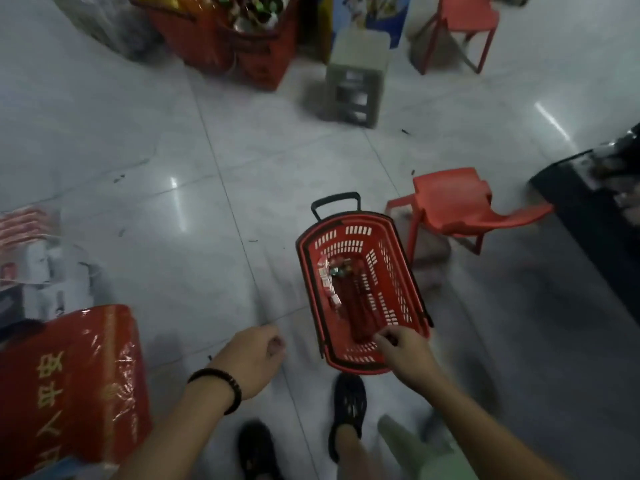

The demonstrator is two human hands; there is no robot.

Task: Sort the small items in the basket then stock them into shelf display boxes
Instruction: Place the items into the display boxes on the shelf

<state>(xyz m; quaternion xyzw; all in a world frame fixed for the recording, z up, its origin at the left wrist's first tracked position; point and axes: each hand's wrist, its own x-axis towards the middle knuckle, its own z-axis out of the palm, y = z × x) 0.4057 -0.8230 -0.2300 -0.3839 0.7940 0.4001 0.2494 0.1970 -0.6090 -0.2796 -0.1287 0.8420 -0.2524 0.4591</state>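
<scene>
- At 5 o'clock on the floor I see the basket, just ahead of my forward shoe.
- The small items lie in it, along its 9 o'clock wall.
- My right grip is over the basket's 6 o'clock rim. My left grip hangs apart from it at its 8 o'clock.
- A chair stands just beside the basket at its 2 o'clock, with the surface beyond at 3.
- Far off stand a stool at 12, a loaded crate at 11 and a second chair at 1.
- A wrapped pack lies at 8 o'clock.
</scene>
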